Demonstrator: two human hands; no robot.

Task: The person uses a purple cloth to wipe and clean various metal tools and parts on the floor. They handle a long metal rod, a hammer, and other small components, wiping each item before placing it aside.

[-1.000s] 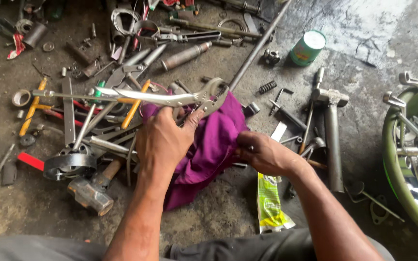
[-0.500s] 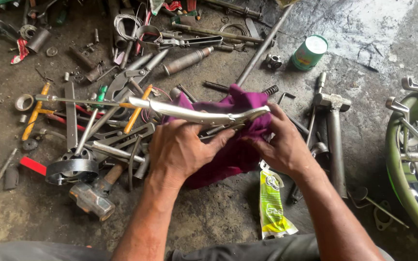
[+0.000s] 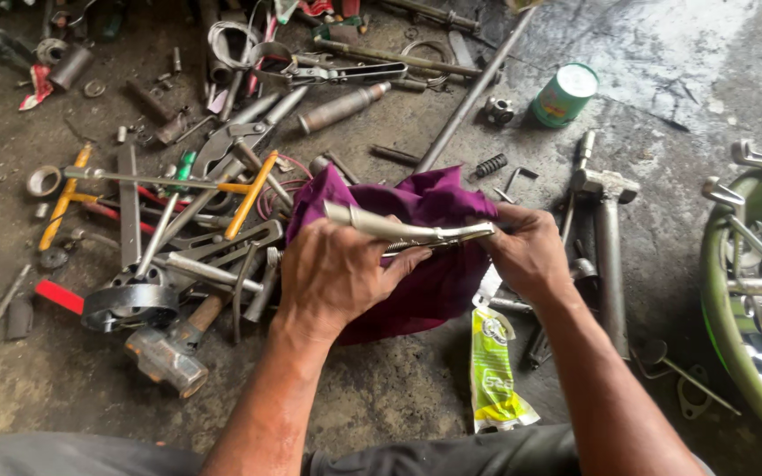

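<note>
Oily concrete floor; yellow-green sachet under right hand; green can beyond.

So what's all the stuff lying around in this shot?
pliers: one, silver, held in both hands over the cloth
cloth: one, purple, under the pliers
tin can: one, green, top right on the floor
sachet: one, yellow-green, floor by the right arm
hammer: one, grey head, lower left
long rod: one, grey, top centre
basin: one, green, right edge, holding metal parts
left hand: grips the pliers' handles
right hand: holds the pliers' tip
</note>
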